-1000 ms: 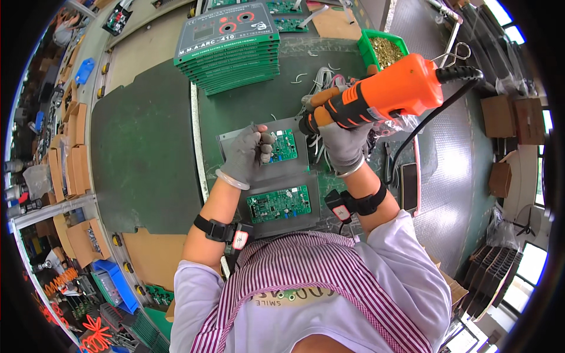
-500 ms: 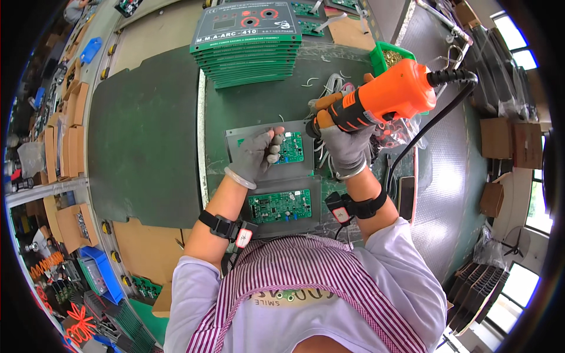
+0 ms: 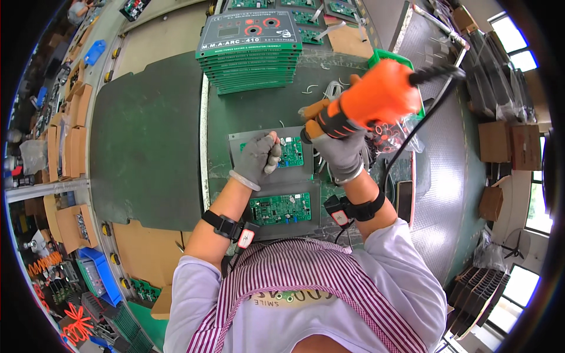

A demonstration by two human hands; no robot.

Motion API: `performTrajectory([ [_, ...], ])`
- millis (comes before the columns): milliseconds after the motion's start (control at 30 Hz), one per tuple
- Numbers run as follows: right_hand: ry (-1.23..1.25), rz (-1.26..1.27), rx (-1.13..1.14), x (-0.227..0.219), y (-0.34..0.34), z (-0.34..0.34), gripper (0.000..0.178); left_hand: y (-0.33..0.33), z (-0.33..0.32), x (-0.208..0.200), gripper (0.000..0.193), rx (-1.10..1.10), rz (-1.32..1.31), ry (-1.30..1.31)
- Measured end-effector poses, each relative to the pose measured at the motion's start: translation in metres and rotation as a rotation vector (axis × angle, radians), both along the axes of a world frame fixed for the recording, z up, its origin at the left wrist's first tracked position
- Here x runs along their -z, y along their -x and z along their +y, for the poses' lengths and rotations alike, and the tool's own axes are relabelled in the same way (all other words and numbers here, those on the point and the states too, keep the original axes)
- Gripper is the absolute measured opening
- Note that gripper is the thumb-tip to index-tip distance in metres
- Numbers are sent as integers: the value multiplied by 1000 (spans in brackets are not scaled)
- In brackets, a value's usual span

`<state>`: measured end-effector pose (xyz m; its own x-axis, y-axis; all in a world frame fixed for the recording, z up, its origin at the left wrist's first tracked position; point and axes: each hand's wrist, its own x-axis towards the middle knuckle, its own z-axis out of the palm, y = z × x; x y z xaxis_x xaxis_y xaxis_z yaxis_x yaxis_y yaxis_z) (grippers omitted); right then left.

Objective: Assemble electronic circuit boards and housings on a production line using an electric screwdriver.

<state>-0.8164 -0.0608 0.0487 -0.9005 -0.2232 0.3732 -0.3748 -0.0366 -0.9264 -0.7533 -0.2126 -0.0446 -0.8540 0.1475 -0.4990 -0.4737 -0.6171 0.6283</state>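
Head view: left hand (image 3: 258, 159) fisted, pinning circuit board (image 3: 290, 152) mid-frame; right hand (image 3: 340, 152) closed around orange screwdriver (image 3: 368, 101). Bit could slip, gouging board.

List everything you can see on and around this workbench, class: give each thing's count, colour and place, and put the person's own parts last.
Electric screwdriver: one, orange, in the right hand above the upper board.
Circuit boards: two, green; upper board under the left hand, lower board nearer the person.
Panel plates stack: one stack, green edges, grey top, far side.
Green bin: one, behind the screwdriver.
Cardboard boxes: several, brown, right.
Left hand: grey glove, on the upper board.
Right hand: grey glove, gripping the screwdriver.
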Motion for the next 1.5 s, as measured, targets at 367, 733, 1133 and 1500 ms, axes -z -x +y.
performTrajectory([
  [367, 490, -121, -179, -47, -25, 15, 19, -19, 13, -16, 18, -129, -53, -276],
  [733, 491, -95, -241, -38, -30, 17, 19, -33, 11, 1, 9, -59, 11, -613],
  [1133, 592, -102, -197, -45, -43, 21, 31, -41, 18, -16, 12, -141, -82, -449],
  [1500, 341, -50, -245, -38, -43, 26, 26, -44, 34, -25, 13, -166, -90, -325],
])
